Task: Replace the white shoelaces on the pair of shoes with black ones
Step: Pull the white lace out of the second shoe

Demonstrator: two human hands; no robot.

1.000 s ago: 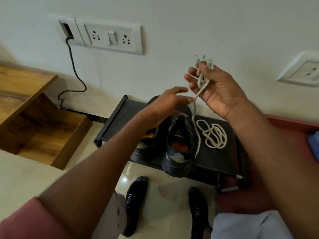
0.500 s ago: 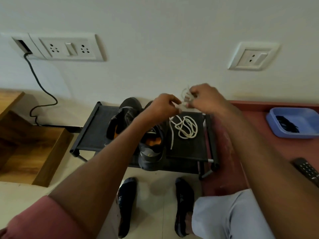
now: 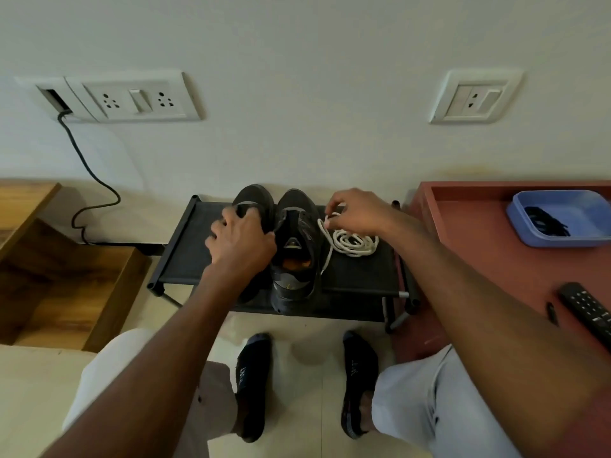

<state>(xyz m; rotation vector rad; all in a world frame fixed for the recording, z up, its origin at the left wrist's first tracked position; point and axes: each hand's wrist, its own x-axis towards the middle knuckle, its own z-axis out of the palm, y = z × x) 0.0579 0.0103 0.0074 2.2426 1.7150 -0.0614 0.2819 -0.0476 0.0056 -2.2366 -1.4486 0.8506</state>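
Observation:
Two dark shoes stand side by side on a low black rack (image 3: 185, 246). My left hand (image 3: 239, 239) grips the left shoe (image 3: 256, 198) from above, fingers curled over its tongue. The right shoe (image 3: 296, 246) stands free, its orange insole showing. My right hand (image 3: 355, 209) pinches a bundled white lace (image 3: 330, 219) just above a pile of white lace (image 3: 352, 241) lying on the rack to the right of the shoes. Black laces (image 3: 542, 221) lie in a blue tray (image 3: 562, 239) at the right.
A red-brown table (image 3: 479, 259) to the right carries the blue tray and a black remote (image 3: 591, 312). A wooden shelf unit (image 3: 59, 276) stands at the left. A black cable (image 3: 89, 173) hangs from a wall socket. My socked feet (image 3: 251, 385) rest on the tiled floor below the rack.
My right hand came down from chest height with the wound white lace to the pile on the rack. My left hand let go of the lace and took hold of the left shoe.

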